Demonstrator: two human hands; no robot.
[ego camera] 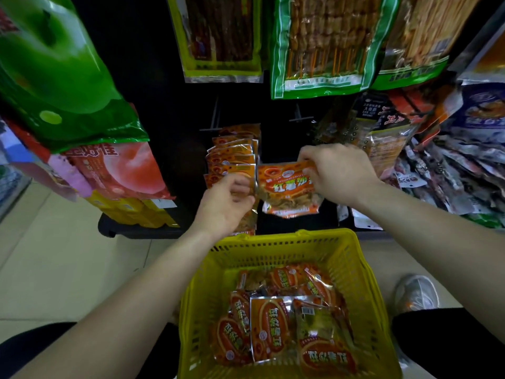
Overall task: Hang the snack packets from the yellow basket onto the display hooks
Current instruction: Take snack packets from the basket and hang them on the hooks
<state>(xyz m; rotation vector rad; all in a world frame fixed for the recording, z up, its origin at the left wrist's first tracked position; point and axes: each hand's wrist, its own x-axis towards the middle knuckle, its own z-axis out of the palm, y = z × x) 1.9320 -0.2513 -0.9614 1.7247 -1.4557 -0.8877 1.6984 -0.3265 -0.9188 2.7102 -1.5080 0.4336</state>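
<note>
An orange snack packet (287, 187) hangs in front of the dark display, above the basket. My right hand (337, 173) pinches its top right corner. My left hand (226, 203) holds the front packet of a row of matching orange packets (232, 154) that hang on a hook just left of it. The yellow basket (363, 269) stands on the floor below my arms, with several more orange packets (273, 324) lying inside.
Large green and red bags (62, 86) hang at the left. Green-edged skewer packs (325, 45) hang above. Mixed packets (451, 160) crowd the right side. Bare hooks (300, 116) stick out of the dark panel behind my hands. A shoe (415, 294) rests right of the basket.
</note>
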